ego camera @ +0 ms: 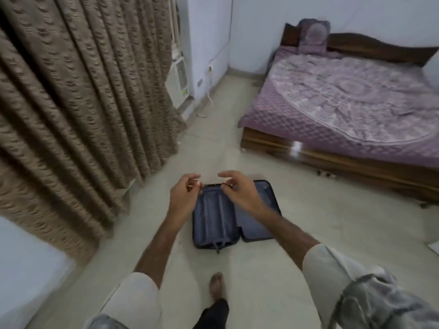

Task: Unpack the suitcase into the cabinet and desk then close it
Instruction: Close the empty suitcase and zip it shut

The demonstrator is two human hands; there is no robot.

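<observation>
At the bottom centre of the frame, a bare foot (216,284) stands on the pale tiled floor (273,269), with a dark trouser leg below it. Two forearms in rolled pale sleeves reach up from the lower corners toward mid-frame. The left hand (184,194) has loosely curled fingers; something light shows at its fingertips, but whether it is pinched cannot be told. The right hand (240,189) has relaxed, half-spread fingers and holds nothing that can be made out; a small dark shape sits under its thumb, too blurred to identify. Both hands hang above the suitcase (234,216), which lies open flat on the floor at centre frame, both halves showing dark blue lining and no visible contents; a strap trails from the lower edge of the left half. A brown patterned curtain (78,103) fills the left of the frame. At right stands a wooden bed (337,160) with a purple cover (344,100) and a cushion (313,35) against the headboard. A white appliance (178,79) stands by the far wall at upper centre.
</observation>
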